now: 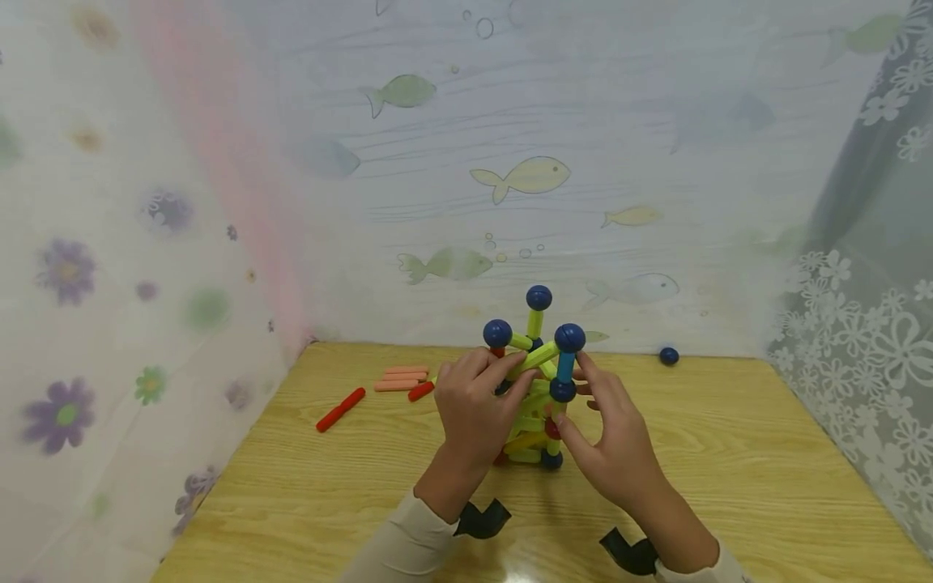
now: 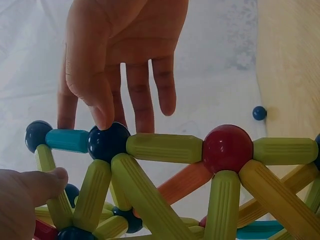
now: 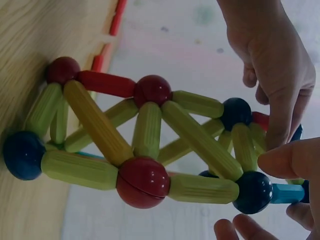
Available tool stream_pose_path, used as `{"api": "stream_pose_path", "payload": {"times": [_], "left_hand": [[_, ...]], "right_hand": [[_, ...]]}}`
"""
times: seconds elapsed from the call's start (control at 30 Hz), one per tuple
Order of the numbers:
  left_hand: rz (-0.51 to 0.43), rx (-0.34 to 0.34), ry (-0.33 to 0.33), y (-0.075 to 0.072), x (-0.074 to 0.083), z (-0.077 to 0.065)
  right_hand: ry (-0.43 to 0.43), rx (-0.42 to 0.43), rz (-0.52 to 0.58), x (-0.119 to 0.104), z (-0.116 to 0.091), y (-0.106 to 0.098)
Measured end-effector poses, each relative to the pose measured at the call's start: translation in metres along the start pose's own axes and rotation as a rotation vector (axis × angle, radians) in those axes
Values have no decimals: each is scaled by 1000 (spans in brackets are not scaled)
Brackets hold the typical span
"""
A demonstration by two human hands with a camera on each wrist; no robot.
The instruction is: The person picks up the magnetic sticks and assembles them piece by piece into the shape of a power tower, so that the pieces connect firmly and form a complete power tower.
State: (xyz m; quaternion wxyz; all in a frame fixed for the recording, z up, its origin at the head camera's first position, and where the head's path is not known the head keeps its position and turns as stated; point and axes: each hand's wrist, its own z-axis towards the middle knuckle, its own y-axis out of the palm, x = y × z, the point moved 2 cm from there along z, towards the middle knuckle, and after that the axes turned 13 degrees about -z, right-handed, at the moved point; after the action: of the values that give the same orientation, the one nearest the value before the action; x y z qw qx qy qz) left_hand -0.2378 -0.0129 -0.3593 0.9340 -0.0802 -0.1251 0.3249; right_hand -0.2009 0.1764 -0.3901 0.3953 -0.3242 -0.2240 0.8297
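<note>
A tower of magnetic sticks and balls [image 3: 145,182] stands on the wooden table between the two hands. My left hand [image 1: 474,397] pinches a yellow-green stick [image 1: 542,355] at the tower's top between thumb and fingers. That stick ends at a dark blue ball [image 1: 570,338] on the top right corner. My right hand [image 1: 615,445] holds the right upright near its top. Its thumb is at a lower blue ball [image 2: 108,142], while a finger passes behind the short light-blue stick [image 2: 68,140]. Red balls [image 2: 228,149] and a yellow stick [image 3: 97,122] sit lower in the frame.
Left of the tower lie red sticks [image 1: 340,410] and several orange sticks [image 1: 402,377]. One loose blue ball [image 1: 669,356] rests at the table's back right. Patterned fabric [image 1: 437,202] hangs behind and on both sides of the table [image 1: 729,453].
</note>
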Motion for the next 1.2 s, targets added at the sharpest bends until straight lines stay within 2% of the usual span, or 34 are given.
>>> {"api": "stream_pose_path", "payload": {"times": [0.2,0.37,0.47,0.6,0.73,0.83,0.93,1.03,1.1,1.2], "left_hand": [[-7,-13,1,-3,-4,-5],[-26,-74,40,-8,-7,-18],[-53,-119,15,-10,-8,-22],[-115,-195,-92,-10,-10,-23],[-190,-297,-205,-8,-13,-25],[-280,-352,-273,-6,-17,-26],[-400,-383,-342,-7,-25,-26],[-522,-432,-445,-10,-34,-25],[-583,-487,-523,-11,-41,-26],[-661,-588,-623,-13,-53,-27]], "right_hand": [[22,-37,41,-1,0,2],[57,-61,71,1,0,4],[61,-47,71,0,-1,4],[13,-41,93,-7,-5,4],[-62,-71,126,-15,-9,5],[-63,-55,127,-17,-10,5],[7,44,128,-14,-9,5],[129,148,148,-5,-7,7],[204,156,168,0,-7,8],[280,91,205,7,-6,10]]}}
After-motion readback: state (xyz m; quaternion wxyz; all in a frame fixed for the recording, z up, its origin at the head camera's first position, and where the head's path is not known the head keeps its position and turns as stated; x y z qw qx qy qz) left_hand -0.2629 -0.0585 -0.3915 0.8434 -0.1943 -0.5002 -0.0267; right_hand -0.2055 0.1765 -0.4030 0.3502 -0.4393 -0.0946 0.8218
